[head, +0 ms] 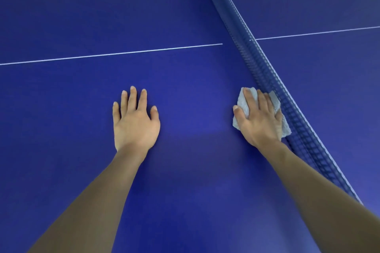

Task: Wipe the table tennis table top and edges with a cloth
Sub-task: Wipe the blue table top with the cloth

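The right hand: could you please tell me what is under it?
A grey cloth lies under the right hand, pressed flat on the blue table top beside the net. Only its edges show; the hand covers its middle.

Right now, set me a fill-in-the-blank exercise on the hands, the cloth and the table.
1. The right hand presses a pale grey ____ on the table top.
2. The left hand lies flat on the top and holds ____.
3. Just right of the right hand runs the blue ____.
4. A thin ____ line crosses the top beyond the hands.
Missing: cloth; nothing; net; white.
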